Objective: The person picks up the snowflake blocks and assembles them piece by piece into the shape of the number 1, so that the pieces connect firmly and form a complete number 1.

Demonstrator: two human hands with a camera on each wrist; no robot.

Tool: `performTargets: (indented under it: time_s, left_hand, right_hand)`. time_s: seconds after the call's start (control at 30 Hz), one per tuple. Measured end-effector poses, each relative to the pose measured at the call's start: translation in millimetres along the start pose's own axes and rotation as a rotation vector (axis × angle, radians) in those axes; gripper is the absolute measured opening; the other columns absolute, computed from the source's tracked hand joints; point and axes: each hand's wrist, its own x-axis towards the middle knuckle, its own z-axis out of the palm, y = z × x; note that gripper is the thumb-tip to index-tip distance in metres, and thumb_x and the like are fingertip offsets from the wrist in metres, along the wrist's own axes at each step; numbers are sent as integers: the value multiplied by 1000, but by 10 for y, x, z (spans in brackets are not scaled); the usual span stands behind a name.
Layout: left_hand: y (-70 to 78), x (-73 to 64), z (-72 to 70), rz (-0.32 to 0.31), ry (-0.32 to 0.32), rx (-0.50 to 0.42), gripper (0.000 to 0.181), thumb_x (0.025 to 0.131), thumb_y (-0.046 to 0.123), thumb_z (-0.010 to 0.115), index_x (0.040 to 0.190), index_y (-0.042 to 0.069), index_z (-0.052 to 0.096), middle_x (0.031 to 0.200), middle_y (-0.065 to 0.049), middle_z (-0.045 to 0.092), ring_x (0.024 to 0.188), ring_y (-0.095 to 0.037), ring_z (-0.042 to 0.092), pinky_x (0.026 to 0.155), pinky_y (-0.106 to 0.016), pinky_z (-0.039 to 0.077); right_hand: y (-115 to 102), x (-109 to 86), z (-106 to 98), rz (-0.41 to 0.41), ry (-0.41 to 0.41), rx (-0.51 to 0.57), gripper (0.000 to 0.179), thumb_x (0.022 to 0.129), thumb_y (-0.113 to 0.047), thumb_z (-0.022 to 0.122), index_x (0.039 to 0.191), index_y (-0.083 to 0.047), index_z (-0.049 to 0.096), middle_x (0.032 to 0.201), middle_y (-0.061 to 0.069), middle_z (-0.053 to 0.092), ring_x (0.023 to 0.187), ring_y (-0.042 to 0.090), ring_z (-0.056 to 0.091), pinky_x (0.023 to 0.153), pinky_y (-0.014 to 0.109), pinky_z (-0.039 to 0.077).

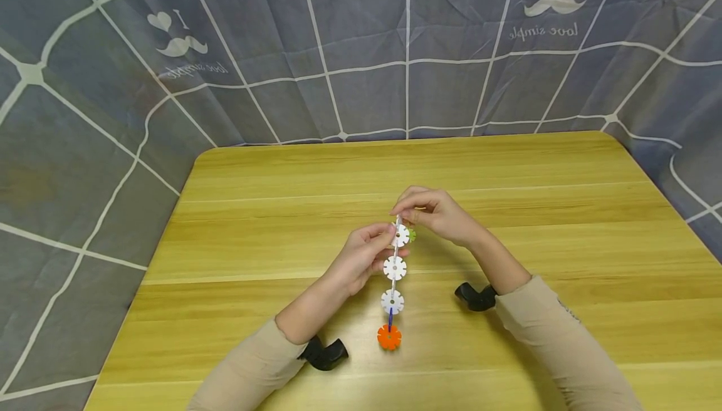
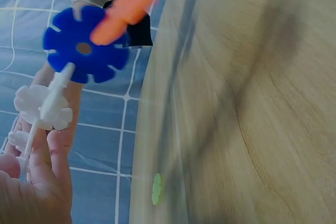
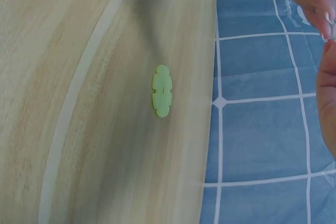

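Observation:
A chain of notched plastic discs is held above the table, the white discs (image 1: 395,267) linked crosswise. At its near end come a blue disc (image 2: 63,38), seen edge-on from the head, and an orange disc (image 1: 389,337). My left hand (image 1: 361,257) pinches a white disc toward the far end between thumb and fingers. Just beyond it, my right hand (image 1: 440,210) pinches the farthest white disc, its fingertips partly covering it. Flat on the table lies a loose green disc (image 3: 162,91), partly behind the chain in the head view.
Black curved wrist mounts (image 1: 324,354) sit below both wrists. The wooden table (image 1: 254,210) has rounded far corners, and a grey curtain (image 1: 366,35) with white lines hangs behind it and along its sides.

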Motion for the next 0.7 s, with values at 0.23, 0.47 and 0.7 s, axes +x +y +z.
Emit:
performTargets:
  time_s: [0.23, 0.47, 0.7]
  left_hand:
    - [-13, 6, -10, -3, 1, -3, 34, 98, 10, 46, 124, -12, 47, 92, 0, 61, 74, -8, 65, 63, -18, 54]
    - [-19, 15, -15, -6, 15, -3, 31, 97, 9, 49, 121, -12, 49, 88, 0, 63, 74, -9, 65, 61, -18, 54]
    - [-16, 22, -21, -18, 33, 4, 30, 97, 11, 50, 118, -10, 51, 88, -1, 63, 74, -8, 64, 60, -18, 53]
  right_hand:
    - [4, 3, 5, -10, -4, 0, 15, 90, 4, 55, 98, 13, 64, 95, 15, 62, 90, 18, 56, 73, 30, 51]
    - [29, 13, 2, -19, -9, -8, 17, 90, 3, 56, 99, 14, 64, 95, 6, 63, 90, 18, 55, 73, 29, 50]
    - [46, 22, 4, -11, -7, -21, 17, 90, 3, 55, 101, 12, 65, 96, 2, 63, 91, 17, 56, 74, 29, 50]
